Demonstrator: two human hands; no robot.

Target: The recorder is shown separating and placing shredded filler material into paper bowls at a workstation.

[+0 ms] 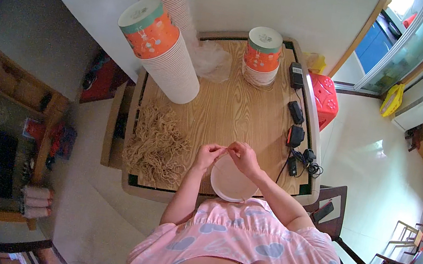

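A round white paper bucket (231, 181) sits at the table's near edge, against my body. Both hands meet at its far rim. My left hand (210, 155) is closed, its thumb and fingertips pinched together there. My right hand (245, 159) pinches too, fingertips touching or nearly touching the left ones. Whatever lies between the fingertips is too small to make out. A thin strand seems to hang by the bucket's near rim. To the left lies a tangled heap of tan twine cords (158, 143).
A tall stack of paper buckets (169, 64) with an orange-and-green top one leans at the far left. A shorter stack (262, 58) stands at the back. Black power adapters (294, 136) with cables line the right edge. A red stool (323, 102) is beyond the wooden table (220, 109).
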